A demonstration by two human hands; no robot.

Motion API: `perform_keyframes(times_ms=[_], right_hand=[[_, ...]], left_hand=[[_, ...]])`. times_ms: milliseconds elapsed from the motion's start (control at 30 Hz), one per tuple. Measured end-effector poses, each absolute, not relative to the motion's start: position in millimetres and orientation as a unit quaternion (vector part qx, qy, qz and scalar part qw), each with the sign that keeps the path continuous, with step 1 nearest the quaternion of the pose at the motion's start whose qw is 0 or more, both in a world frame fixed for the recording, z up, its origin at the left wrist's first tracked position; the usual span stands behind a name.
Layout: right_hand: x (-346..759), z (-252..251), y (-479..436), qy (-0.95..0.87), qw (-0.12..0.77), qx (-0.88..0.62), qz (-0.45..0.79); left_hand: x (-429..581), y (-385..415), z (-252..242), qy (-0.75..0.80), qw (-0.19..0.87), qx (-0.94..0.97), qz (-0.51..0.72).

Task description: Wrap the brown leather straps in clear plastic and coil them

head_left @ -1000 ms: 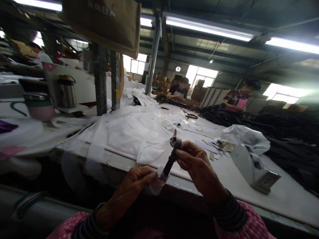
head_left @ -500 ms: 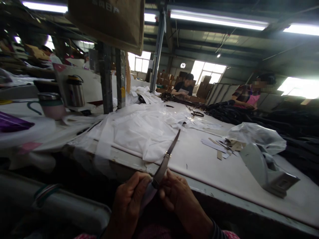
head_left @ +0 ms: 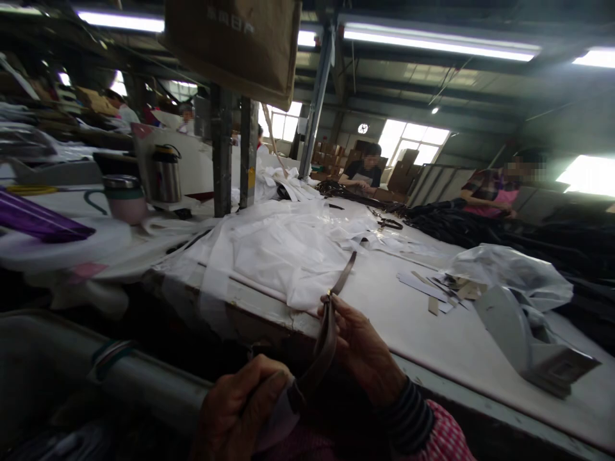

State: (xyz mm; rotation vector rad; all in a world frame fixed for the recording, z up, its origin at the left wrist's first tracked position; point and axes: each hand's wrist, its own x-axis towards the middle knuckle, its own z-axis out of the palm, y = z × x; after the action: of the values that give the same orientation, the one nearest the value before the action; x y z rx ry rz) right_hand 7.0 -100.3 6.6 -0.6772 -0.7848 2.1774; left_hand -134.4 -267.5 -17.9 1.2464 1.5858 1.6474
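A dark brown strap [head_left: 321, 355] with a small metal fitting hangs bowed between my two hands. My right hand [head_left: 362, 349] pinches it close to the fitting, above the table's front edge. Beyond those fingers, the strap's free end points away over the tabletop. Lower and nearer to me, my left hand [head_left: 245, 403] is closed at the strap's other end, where a piece of thin white wrapping [head_left: 281, 419] shows against the strap. How the wrapping is fixed there is hidden by the fingers. Crumpled white sheets [head_left: 278, 250] lie on the table just past my hands.
To the right on the white table [head_left: 379, 307] are card scraps [head_left: 433, 305], a clear plastic bag [head_left: 514, 275] and a grey tape dispenser [head_left: 533, 346]. Dark straps [head_left: 442, 221] are heaped behind. Two people work across the table. A mug [head_left: 125, 198] and flask [head_left: 166, 174] stand left.
My right hand has slid up the strap to its metal fitting and moved away from my left hand. My left hand has dropped slightly, and the strap now bends between them.
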Motion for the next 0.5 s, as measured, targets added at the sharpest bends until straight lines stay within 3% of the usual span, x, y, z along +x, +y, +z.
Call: perform_keyframes(times_ms=[233, 367, 500], right_hand=[[26, 70, -93, -0.472, 0.443, -0.217, 0.731], [35, 100, -94, -0.582, 0.418, -0.220, 0.661], [40, 116, -90, -0.636, 0.458, -0.226, 0.578]], left_hand=[[-145, -239, -27, 0.551, 0.364, 0.436, 0.612], [-144, -227, -23, 0.532, 0.357, 0.465, 0.611], [-142, -222, -17, 0.531, 0.333, 0.477, 0.617]])
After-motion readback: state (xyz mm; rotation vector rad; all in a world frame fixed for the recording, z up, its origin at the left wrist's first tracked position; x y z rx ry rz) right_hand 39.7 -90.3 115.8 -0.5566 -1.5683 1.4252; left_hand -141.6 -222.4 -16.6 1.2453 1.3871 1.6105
